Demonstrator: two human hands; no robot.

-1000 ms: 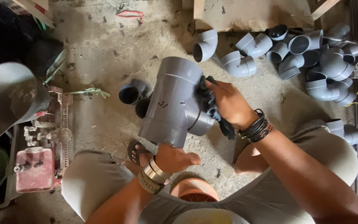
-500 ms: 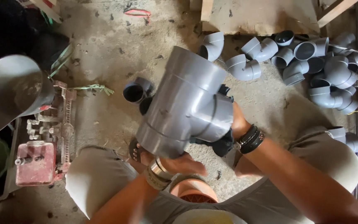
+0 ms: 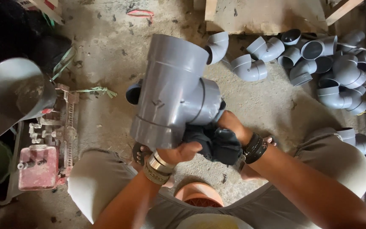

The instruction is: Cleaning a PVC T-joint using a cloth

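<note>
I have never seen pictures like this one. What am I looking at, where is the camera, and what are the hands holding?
The camera sits on a person's head and looks straight down, so you see their own arms and knees. The left hand supports a large grey pipe tee fitting from below. The right hand presses a dark cloth against its side branch. The concrete floor holds a pile of smaller grey pipe elbows, a wooden board, and a red metal tool on the left, beside a grey funnel-shaped piece. An orange stool shows between the knees.
</note>
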